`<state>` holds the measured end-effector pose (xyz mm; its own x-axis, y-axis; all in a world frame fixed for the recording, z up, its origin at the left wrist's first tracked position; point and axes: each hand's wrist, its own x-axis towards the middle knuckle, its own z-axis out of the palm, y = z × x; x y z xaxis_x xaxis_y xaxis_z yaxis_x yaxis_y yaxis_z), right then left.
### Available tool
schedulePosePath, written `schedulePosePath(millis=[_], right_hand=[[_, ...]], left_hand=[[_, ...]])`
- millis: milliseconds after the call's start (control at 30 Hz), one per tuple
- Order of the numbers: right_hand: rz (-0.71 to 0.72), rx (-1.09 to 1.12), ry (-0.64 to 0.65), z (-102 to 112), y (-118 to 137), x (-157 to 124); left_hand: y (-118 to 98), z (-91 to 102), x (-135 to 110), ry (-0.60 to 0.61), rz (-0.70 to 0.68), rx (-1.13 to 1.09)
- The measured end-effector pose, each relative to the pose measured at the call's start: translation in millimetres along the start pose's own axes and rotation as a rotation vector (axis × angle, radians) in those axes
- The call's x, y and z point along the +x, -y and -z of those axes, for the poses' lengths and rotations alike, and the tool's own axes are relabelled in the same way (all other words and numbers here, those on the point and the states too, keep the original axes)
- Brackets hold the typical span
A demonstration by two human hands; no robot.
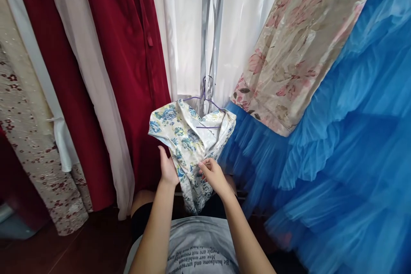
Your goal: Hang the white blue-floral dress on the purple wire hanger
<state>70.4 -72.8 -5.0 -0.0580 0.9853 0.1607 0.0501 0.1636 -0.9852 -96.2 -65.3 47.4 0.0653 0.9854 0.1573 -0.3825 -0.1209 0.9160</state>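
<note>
A small cream dress with blue flowers (188, 137) hangs on a thin purple hanger (205, 100) in front of me. My left hand (167, 169) grips the fabric at its left side, fingers tucked behind the cloth. My right hand (212, 174) pinches the front of the dress near its middle, fingers curled together on the cloth. The lower part of the dress drops between my forearms.
Dark red gowns (128, 51), white sheer fabric (186, 30) and a speckled cream cloth (28, 137) hang at left. A pink-flowered beige dress (298, 43) and a big blue tulle skirt (346, 158) fill the right. A metal rack pole (210, 21) rises behind. Dark wood floor (80, 248) lies below.
</note>
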Motion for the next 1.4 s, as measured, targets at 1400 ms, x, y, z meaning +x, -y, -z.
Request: schedulePosePath(millis=[1400], right_hand=[[-0.092, 0.209, 0.023, 12.4, 28.4, -11.8]], left_hand=[[96.4, -23.8, -34.3, 0.000, -0.420, 0.677]])
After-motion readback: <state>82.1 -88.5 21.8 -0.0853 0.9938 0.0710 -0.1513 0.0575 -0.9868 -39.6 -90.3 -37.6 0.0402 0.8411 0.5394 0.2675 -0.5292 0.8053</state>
